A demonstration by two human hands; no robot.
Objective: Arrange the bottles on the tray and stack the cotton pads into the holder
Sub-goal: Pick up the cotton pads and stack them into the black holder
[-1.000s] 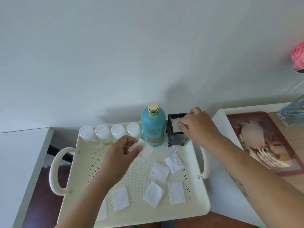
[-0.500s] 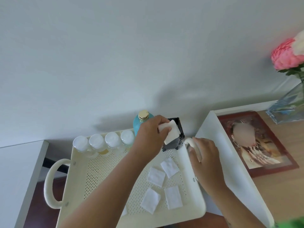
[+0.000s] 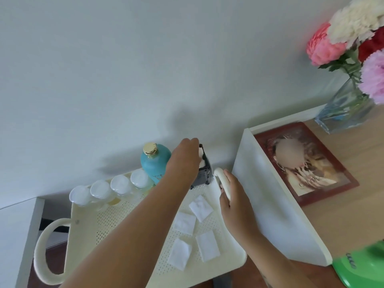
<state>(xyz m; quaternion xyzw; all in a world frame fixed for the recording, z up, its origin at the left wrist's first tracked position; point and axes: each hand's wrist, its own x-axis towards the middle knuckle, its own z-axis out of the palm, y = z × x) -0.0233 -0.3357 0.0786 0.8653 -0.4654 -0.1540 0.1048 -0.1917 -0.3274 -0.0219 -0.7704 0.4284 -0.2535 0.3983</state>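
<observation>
A cream perforated tray [image 3: 99, 231] holds a teal bottle with a gold cap [image 3: 152, 163], several small white-capped bottles [image 3: 110, 189] in a row along its back edge, and a black cotton pad holder [image 3: 202, 175] at the back right corner. My left hand [image 3: 182, 161] reaches over the holder and presses a white cotton pad [image 3: 201, 157] into its top. My right hand [image 3: 230, 194] grips the tray's right handle [image 3: 221, 176]. Several loose square cotton pads [image 3: 200, 207] lie on the tray's right side.
The tray's left handle [image 3: 41, 250] sticks out over a gap beside a white surface [image 3: 14, 225]. Right of the tray stands a white shelf unit [image 3: 276, 204] with a framed picture [image 3: 301, 163] and a glass vase of flowers [image 3: 349, 109]. A wall is directly behind.
My left hand carried a cotton pad from the tray up to the holder and now pushes it in. My right hand left the holder and took the tray's right handle.
</observation>
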